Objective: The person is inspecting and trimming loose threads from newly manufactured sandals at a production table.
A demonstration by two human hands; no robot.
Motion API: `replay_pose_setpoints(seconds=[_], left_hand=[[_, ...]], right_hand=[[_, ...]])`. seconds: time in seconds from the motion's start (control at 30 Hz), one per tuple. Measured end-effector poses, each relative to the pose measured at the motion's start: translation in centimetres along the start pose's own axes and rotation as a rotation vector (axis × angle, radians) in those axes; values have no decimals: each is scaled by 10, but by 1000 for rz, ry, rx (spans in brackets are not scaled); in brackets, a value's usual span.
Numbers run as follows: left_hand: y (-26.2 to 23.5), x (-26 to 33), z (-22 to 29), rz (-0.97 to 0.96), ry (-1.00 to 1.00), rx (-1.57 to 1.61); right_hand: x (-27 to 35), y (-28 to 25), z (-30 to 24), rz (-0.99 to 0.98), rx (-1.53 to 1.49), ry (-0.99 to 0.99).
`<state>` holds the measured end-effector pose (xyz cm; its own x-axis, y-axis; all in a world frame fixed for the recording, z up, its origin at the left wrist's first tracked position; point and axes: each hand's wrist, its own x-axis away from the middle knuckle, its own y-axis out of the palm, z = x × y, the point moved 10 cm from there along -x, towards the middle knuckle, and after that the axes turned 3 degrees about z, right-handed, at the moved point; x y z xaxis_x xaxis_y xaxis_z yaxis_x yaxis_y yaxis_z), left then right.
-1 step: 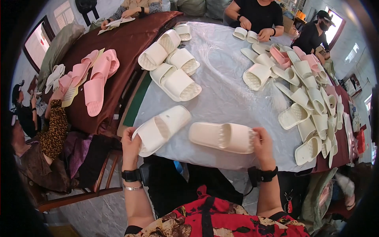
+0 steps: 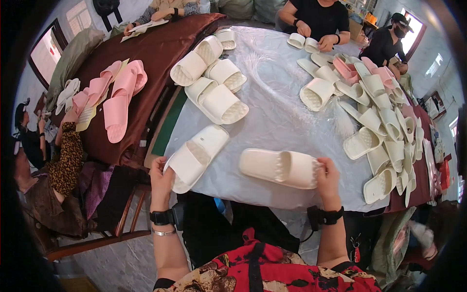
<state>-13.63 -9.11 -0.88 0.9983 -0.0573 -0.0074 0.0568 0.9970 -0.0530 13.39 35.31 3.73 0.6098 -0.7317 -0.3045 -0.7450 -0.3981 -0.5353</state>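
My left hand (image 2: 161,177) grips a cream slipper (image 2: 189,163) by its open toe end, its heel pointing away and to the right. My right hand (image 2: 328,177) pinches another cream slipper (image 2: 265,163) at its toe end. This one lies nearly sideways, its heel toward the left. Both slippers are at the near edge of the table, a gap between them. The fingertips inside the toe openings are partly hidden. Beyond my left hand, several cream slippers (image 2: 226,104) stand in overlapping pairs.
A large heap of cream slippers (image 2: 382,121) with some pink ones covers the table's right side. Clear plastic film (image 2: 272,73) covers the table. Pink slippers (image 2: 119,104) rest on a brown-covered table to the left. Co-workers (image 2: 318,22) work around the tables.
The slipper in my right hand has shifted slightly to the right. The one in my left hand has turned, its heel swinging left and farther away.
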Motion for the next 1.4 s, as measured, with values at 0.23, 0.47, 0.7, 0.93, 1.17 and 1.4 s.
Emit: replay_pose_setpoints(seconds=[0.23, 0.47, 0.7, 0.93, 1.17, 1.4], left_hand=[[88, 86, 12, -573, -27, -417], [126, 101, 65, -615, 230, -740], [186, 96, 115, -594, 650, -649], [229, 101, 90, -753, 484, -742], [220, 99, 112, -864, 507, -847], [224, 121, 140, -1098, 845, -1166]], right_hand=[[23, -18, 15, 105, 73, 63], [54, 33, -58, -204, 227, -311], [57, 41, -80, -245, 298, -400], [76, 56, -98, -415, 217, -526], [49, 26, -100, -467, 166, -488], [-23, 4, -83, -249, 422, -503]])
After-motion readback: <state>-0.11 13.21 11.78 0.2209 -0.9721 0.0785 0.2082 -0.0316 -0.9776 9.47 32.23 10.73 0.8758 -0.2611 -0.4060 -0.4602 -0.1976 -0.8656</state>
